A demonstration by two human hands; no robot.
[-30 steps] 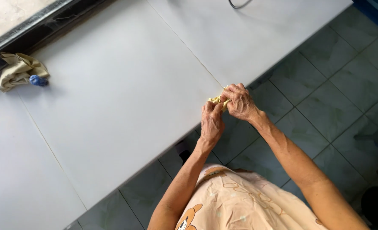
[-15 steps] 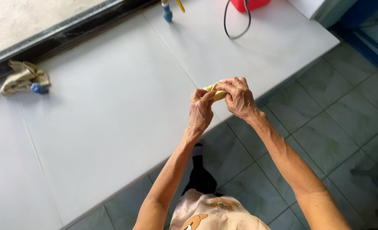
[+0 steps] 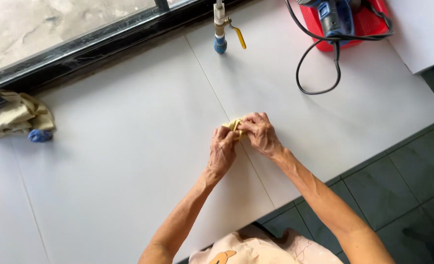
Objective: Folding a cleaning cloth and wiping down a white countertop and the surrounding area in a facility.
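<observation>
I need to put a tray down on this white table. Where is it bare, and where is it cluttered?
Bare: the wide stretch of the white table between the crumpled cloth at the left and the hands, and the strip right of the right hand toward the table's edge. Crowded: the far right corner with the blue power tool, red case and looped black cord, and around the yellow-handled valve.

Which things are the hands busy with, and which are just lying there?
In use:
left hand
right hand
small yellow piece, pinched between both hands

Lying about:
crumpled cloth
blue cap
tap with yellow handle
blue power tool on red case
black cord
</observation>
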